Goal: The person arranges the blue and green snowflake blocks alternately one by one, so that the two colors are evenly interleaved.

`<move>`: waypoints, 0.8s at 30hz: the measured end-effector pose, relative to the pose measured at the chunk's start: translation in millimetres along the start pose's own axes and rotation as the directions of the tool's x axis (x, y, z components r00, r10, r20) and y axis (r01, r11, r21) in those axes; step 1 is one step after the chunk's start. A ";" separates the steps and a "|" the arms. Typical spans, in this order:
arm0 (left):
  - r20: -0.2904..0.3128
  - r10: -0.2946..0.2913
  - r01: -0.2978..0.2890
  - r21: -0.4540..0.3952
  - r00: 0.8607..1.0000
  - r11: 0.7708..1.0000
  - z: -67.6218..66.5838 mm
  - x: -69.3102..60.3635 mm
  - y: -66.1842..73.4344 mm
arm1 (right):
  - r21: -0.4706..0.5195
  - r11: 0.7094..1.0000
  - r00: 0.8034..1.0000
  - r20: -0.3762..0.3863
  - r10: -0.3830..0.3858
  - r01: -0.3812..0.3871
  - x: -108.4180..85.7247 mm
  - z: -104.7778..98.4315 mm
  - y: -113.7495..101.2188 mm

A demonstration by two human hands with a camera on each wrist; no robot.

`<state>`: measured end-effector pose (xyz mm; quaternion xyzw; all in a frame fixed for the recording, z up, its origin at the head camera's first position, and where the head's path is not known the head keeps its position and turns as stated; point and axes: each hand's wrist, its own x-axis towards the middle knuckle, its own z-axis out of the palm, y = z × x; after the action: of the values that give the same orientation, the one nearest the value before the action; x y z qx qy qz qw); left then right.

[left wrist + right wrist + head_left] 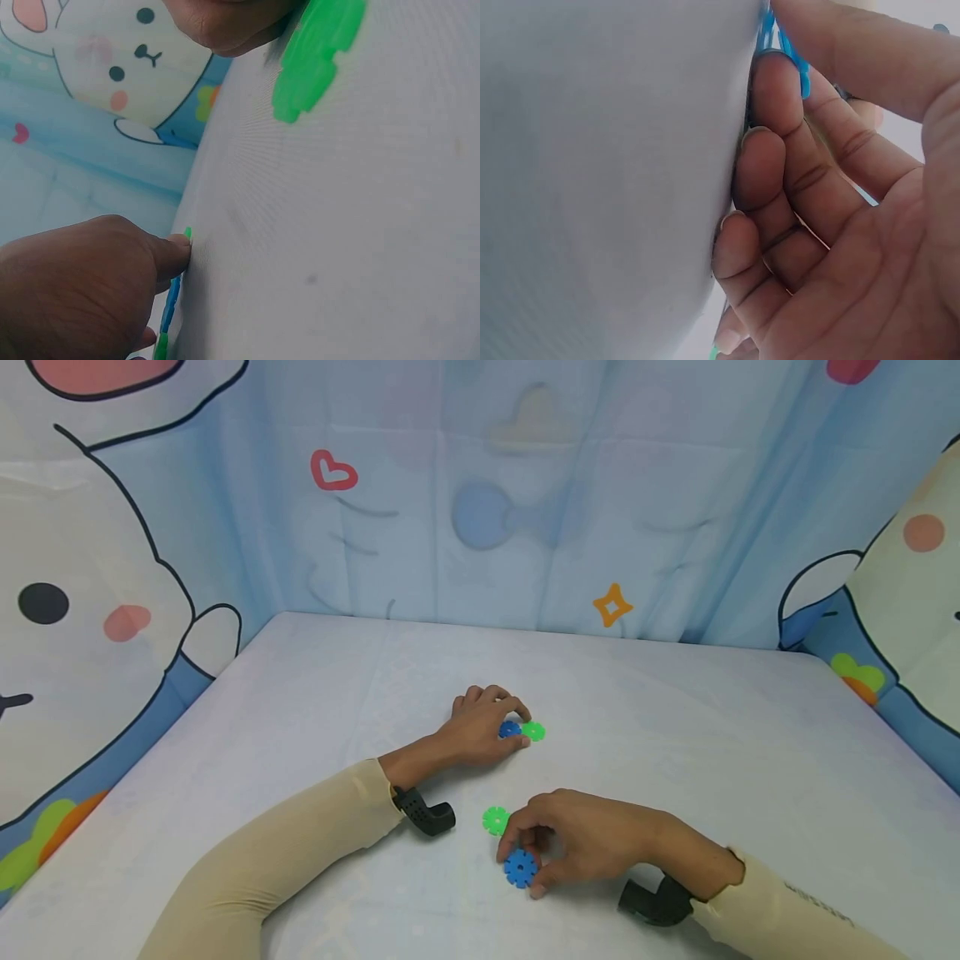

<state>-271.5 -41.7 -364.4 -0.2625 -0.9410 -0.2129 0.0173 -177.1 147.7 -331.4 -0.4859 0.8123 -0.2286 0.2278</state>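
Observation:
My left hand (480,727) is farther out on the table, its thumb and forefinger gripping a row of flat notched discs. A blue disc (509,729) and a green disc (533,732) of that row show between the fingertips. In the left wrist view, green shows on both sides of the blue disc (171,304). Closer in, my right hand (592,835) pinches another blue notched disc (521,868) between thumb and finger. Its other fingers curl against the table in the right wrist view. A loose green disc (495,820) lies beside the right hand's fingers.
A white cloth covers the table (712,752). Behind it hangs a light blue curtain (405,552) with cartoon prints, reaching round both sides. Dark wrist devices (429,814) sit at both cuffs of the beige sleeves (300,835).

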 end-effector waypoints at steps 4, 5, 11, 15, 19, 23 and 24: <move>-0.002 0.005 -0.005 -0.008 1.000 1.000 0.0 -1.0 -0.6 | 0.025 0.999 1.000 0.003 -0.029 0.029 0.1 -0.1 1.4; -0.001 0.005 -0.005 -0.010 1.000 1.000 0.0 -1.3 -0.8 | 0.026 0.999 0.999 0.001 -0.038 0.038 0.2 0.0 1.8; -0.005 0.001 -0.001 -0.009 1.000 1.000 -1.3 -3.0 -1.1 | 0.018 0.998 0.998 -0.020 -0.063 0.063 0.7 -1.2 3.9; -0.003 -0.005 0.005 0.003 1.000 1.000 -1.1 -2.9 -2.0 | 0.014 0.999 0.998 -0.039 -0.043 0.043 -0.8 -4.9 6.9; -0.001 0.003 -0.003 0.009 1.000 1.000 -0.5 -1.5 -2.2 | 0.002 1.000 0.997 -0.079 -0.002 0.002 -3.9 -11.7 11.0; 0.000 0.009 -0.009 0.002 1.000 1.000 -1.0 -0.3 -0.9 | -0.012 0.999 0.992 -0.121 0.037 -0.039 -6.4 -21.0 15.2; -0.001 0.008 -0.008 0.000 1.000 1.000 -1.1 -0.3 -0.6 | -0.018 0.999 0.991 -0.130 0.042 -0.044 -6.7 -23.4 16.3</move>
<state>-271.7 -42.7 -363.7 -0.2664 -0.9398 -0.2131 0.0184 -199.3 164.2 -321.5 -0.4549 0.8379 -0.2461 0.1745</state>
